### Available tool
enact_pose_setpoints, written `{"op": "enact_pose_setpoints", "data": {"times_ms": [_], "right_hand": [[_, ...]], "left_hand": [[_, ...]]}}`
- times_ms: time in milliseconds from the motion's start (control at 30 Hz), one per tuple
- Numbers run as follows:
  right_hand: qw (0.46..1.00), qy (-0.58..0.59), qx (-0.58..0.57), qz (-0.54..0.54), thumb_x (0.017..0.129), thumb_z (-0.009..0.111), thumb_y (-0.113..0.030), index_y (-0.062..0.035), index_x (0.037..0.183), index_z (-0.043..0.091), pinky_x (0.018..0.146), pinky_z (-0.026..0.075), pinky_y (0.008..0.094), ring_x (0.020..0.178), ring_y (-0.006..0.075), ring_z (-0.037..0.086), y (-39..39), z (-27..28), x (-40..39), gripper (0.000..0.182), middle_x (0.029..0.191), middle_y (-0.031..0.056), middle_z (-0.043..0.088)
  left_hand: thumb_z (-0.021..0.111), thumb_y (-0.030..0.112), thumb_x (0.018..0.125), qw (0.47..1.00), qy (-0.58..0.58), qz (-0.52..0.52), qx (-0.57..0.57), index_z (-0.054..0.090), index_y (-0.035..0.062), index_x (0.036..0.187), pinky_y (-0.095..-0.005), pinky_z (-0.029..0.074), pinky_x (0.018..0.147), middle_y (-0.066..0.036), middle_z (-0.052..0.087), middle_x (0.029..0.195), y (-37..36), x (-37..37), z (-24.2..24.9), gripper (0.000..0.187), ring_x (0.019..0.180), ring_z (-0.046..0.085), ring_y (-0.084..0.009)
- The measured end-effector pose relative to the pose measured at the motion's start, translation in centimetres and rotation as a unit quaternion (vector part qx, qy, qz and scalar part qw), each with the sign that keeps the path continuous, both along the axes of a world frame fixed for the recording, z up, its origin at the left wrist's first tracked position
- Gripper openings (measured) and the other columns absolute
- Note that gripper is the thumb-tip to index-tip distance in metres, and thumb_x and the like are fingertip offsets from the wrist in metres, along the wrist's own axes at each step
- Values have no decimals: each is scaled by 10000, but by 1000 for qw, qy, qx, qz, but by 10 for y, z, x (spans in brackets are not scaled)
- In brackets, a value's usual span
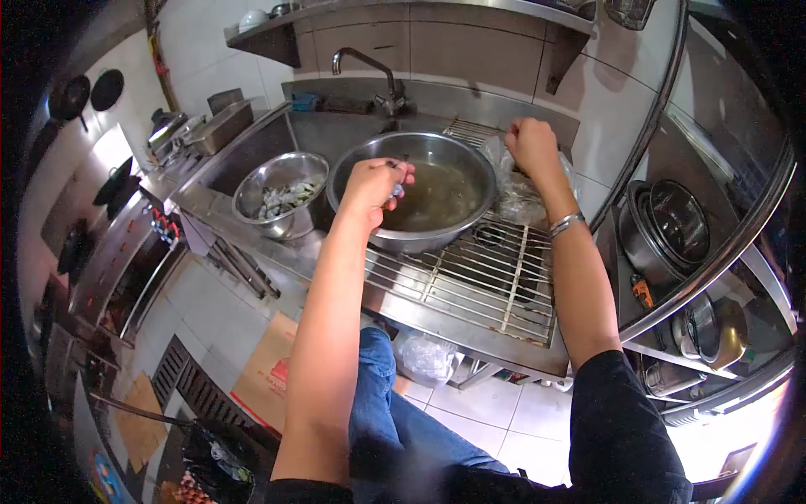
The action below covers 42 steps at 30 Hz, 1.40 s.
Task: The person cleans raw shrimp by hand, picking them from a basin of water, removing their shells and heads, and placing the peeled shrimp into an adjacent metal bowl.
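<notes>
My left hand [379, 186] is closed over the left side of a large steel basin [416, 242] of cloudy, brownish water. A small shiny grey piece, which looks like a raw shrimp [396, 191], shows between its fingers. My right hand [532, 141], with a bracelet at the wrist, is closed above a clear plastic bag [522, 195] right of the basin. Whatever its fingers hold is hidden. To the left, a smaller steel bowl [294, 225] contains several grey-white pieces, shrimp-like in look [287, 200].
The basin sits by a wire rack [470, 290] on the steel sink counter. Behind it rises a faucet [369, 63], under a wall shelf [420, 13]. Pots and bowls fill a rack [672, 227] at the right. A cardboard piece [267, 370] lies on the floor at the left.
</notes>
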State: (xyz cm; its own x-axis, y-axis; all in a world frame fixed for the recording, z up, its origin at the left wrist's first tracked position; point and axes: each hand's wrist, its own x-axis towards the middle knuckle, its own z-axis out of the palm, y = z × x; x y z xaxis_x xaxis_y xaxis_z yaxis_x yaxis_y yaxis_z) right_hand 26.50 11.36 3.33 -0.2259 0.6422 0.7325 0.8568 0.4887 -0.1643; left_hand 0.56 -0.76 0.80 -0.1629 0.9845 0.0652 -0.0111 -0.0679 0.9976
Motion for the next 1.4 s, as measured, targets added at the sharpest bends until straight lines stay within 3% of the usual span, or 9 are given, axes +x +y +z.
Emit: {"op": "enact_pose_setpoints", "data": {"times_ms": [367, 433, 567, 767, 900, 1000, 1200, 1300, 1400], "right_hand": [[991, -103, -62, -63, 780, 588, -109, 14, 896, 655, 786, 512, 470, 878, 371, 646, 11, -10, 14, 182, 887, 239, 650], [930, -244, -247, -122, 766, 653, -173, 33, 868, 660, 797, 501, 456, 904, 382, 620, 8, -9, 15, 230, 932, 230, 642], [977, -118, -119, -136, 785, 639, -174, 34, 873, 661, 826, 491, 440, 925, 388, 609, -12, 4, 11, 227, 948, 244, 632], [984, 67, 33, 164, 801, 625, -171, -7, 958, 656, 833, 475, 434, 944, 398, 587, -45, 6, -57, 229, 961, 219, 634], [914, -122, -104, 373, 770, 679, -254, 3, 1074, 611, 891, 450, 413, 1021, 363, 579, -62, -21, -100, 404, 1082, 220, 615], [843, -297, -310, 324, 732, 703, -266, 6, 1118, 588, 903, 447, 403, 1048, 362, 573, -69, -20, -103, 486, 1121, 218, 607], [821, -305, -297, 381, 713, 685, -249, -16, 1159, 575, 883, 459, 405, 1027, 362, 586, -63, -21, -101, 515, 1094, 205, 622], [823, -267, -287, 412, 709, 682, -253, -36, 1117, 604, 853, 468, 424, 998, 362, 598, -58, -29, -98, 468, 1046, 195, 640], [830, -246, -282, 413, 709, 689, -248, -42, 1089, 617, 832, 470, 423, 978, 357, 603, -58, -27, -99, 438, 1031, 191, 642]], "left_hand": [[576, 252, 897, 996, -80, 34, -16, 625, 61, 913, -230, 315, 400, -34, 616, 720, 0, 1, 5, 199, 537, 511, -105], [561, 305, 916, 994, -91, 49, -22, 618, 67, 897, -223, 311, 388, -36, 614, 715, -1, 2, 7, 245, 525, 513, -102], [545, 338, 927, 993, -107, 53, -14, 604, 70, 875, -221, 312, 373, -42, 611, 714, 0, -1, 5, 279, 514, 514, -104], [527, 376, 935, 984, -175, 17, 11, 585, 64, 848, -240, 328, 396, -46, 593, 691, 7, -8, 4, 329, 516, 504, -128], [479, 440, 941, 971, -239, -20, 22, 576, 51, 877, -240, 337, 394, -77, 588, 695, 8, -8, 5, 406, 523, 506, -150], [434, 481, 947, 964, -263, -17, 28, 574, 44, 890, -240, 340, 394, -90, 589, 697, 5, -9, 5, 462, 524, 509, -160], [417, 514, 940, 941, -325, -6, 90, 553, 61, 855, -247, 352, 385, -93, 594, 679, 3, -34, 14, 480, 518, 527, -166], [432, 496, 940, 956, -249, 88, 126, 559, 68, 847, -244, 351, 388, -71, 599, 675, 3, -79, 20, 457, 506, 527, -155], [446, 491, 926, 969, 21, 232, 79, 619, 32, 859, -323, 432, 474, -101, 637, 713, 7, -140, 12, 495, 552, 581, -196]]}}
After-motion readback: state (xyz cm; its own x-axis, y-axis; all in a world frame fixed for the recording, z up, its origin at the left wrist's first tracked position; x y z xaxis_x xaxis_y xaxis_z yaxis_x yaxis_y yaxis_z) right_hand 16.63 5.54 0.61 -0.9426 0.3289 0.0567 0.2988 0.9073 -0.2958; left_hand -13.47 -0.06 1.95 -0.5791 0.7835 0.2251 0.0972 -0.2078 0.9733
